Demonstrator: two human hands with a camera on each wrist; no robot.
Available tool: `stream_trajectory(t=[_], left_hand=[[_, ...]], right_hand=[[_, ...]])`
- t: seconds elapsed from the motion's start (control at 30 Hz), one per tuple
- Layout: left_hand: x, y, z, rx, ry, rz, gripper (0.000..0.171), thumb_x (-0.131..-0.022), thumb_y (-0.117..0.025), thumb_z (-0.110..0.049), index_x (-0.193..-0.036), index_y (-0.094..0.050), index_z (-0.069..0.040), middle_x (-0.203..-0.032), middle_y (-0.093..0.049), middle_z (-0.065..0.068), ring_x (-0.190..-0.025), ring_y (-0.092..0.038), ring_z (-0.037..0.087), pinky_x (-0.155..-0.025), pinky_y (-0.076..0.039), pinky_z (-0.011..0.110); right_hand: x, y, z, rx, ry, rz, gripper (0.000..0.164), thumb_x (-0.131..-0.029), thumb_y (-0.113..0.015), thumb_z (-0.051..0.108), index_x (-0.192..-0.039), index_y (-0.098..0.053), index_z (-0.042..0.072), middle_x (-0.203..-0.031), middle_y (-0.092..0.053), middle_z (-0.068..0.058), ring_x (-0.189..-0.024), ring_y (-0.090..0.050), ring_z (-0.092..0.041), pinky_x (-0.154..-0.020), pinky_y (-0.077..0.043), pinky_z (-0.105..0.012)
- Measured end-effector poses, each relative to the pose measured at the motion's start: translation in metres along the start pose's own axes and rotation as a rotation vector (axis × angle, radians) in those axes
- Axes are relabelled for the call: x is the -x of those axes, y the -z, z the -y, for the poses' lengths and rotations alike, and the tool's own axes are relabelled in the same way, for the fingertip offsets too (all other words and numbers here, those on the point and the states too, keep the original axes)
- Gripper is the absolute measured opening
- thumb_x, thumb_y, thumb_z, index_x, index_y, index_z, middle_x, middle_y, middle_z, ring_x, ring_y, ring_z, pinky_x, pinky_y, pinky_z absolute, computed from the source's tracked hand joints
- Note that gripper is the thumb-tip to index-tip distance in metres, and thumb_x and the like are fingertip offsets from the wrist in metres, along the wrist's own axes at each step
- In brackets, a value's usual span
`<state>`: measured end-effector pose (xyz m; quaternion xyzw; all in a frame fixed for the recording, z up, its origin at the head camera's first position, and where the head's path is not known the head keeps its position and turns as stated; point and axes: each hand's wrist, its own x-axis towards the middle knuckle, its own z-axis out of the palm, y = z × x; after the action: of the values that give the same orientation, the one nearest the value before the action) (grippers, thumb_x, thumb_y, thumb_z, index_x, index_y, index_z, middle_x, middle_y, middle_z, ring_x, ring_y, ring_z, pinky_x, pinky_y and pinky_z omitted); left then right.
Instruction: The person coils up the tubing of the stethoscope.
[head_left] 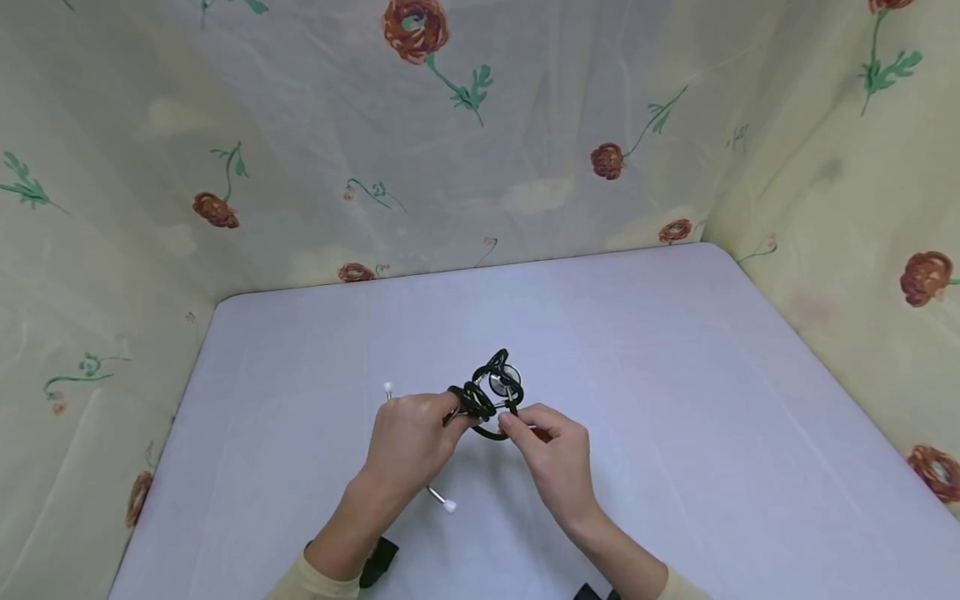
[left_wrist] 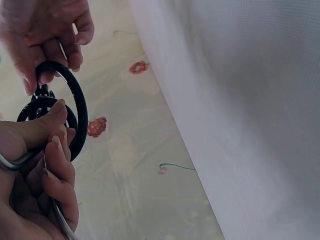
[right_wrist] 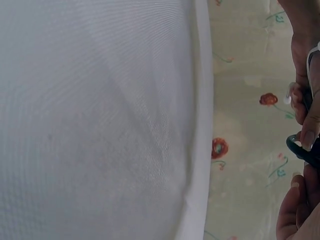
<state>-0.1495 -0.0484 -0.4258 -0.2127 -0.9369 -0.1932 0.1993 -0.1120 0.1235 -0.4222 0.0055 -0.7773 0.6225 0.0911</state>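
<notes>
A stethoscope with black tubing (head_left: 476, 402) wound into coils is held above the table between both hands. My left hand (head_left: 412, 433) grips the coils and the metal ear tubes, with one white ear tip (head_left: 448, 506) sticking out below and another ear tip (head_left: 387, 387) at the upper left. The round silver chest piece (head_left: 506, 381) shows at the far end, inside loops of tubing. My right hand (head_left: 551, 454) pinches the tubing on the coil's right side. In the left wrist view, a black loop (left_wrist: 80, 110) arches between both hands. Fingers hide part of the coils.
A white-covered table (head_left: 675, 375) lies beneath the hands. Flower-patterned curtain (head_left: 525, 150) hangs behind the table and along both sides. Dark straps (head_left: 378, 562) are by the wrists.
</notes>
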Motion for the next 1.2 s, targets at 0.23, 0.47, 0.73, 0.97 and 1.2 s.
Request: stream_trajectory(t=[0.23,0.47,0.73,0.97,1.2], left_hand=[[0.000,0.000,0.002,-0.002,-0.010,0.026,0.018,-0.074,-0.074,-0.039,-0.071,-0.067,-0.023,-0.056,-0.062,-0.014,-0.045,-0.038,-0.003,-0.043,-0.025,0.017],[0.000,-0.002,0.002,0.006,-0.020,0.032,0.022,-0.073,-0.074,-0.042,-0.066,-0.063,-0.024,-0.053,-0.057,-0.015,-0.045,-0.035,-0.001,-0.043,-0.024,0.017],[0.001,-0.003,-0.002,-0.023,-0.046,0.000,0.022,-0.074,-0.073,-0.040,-0.067,-0.063,-0.022,-0.053,-0.059,-0.014,-0.044,-0.035,-0.002,-0.042,-0.023,0.017],[0.002,-0.002,-0.006,-0.036,-0.058,-0.014,0.023,-0.076,-0.072,-0.040,-0.066,-0.062,-0.022,-0.051,-0.056,-0.014,-0.043,-0.034,-0.002,-0.042,-0.022,0.016],[0.004,-0.005,-0.006,-0.035,-0.061,-0.010,0.021,-0.076,-0.073,-0.036,-0.066,-0.064,-0.021,-0.050,-0.056,-0.013,-0.043,-0.034,-0.002,-0.042,-0.023,0.016]], right_hand=[[0.000,0.002,0.000,0.028,0.015,0.031,0.016,-0.084,-0.066,0.015,-0.070,-0.068,0.009,-0.070,-0.065,-0.013,-0.057,-0.046,-0.005,-0.053,-0.039,-0.021],[0.000,0.005,-0.001,0.024,0.023,0.056,0.022,-0.085,-0.064,0.012,-0.064,-0.062,0.006,-0.063,-0.054,-0.009,-0.057,-0.042,-0.005,-0.052,-0.037,-0.022],[-0.004,0.005,-0.011,-0.005,0.010,0.054,0.029,-0.087,-0.062,0.014,-0.060,-0.056,0.005,-0.061,-0.047,-0.003,-0.055,-0.039,-0.012,-0.051,-0.034,-0.025],[-0.008,0.002,-0.026,-0.027,-0.020,0.020,0.033,-0.088,-0.061,0.023,-0.060,-0.056,0.006,-0.061,-0.049,-0.007,-0.063,-0.045,-0.015,-0.060,-0.041,-0.026],[-0.001,0.005,-0.007,-0.005,-0.028,0.020,0.024,-0.088,-0.061,0.016,-0.065,-0.063,0.009,-0.068,-0.056,-0.013,-0.063,-0.051,-0.014,-0.059,-0.043,-0.024]])
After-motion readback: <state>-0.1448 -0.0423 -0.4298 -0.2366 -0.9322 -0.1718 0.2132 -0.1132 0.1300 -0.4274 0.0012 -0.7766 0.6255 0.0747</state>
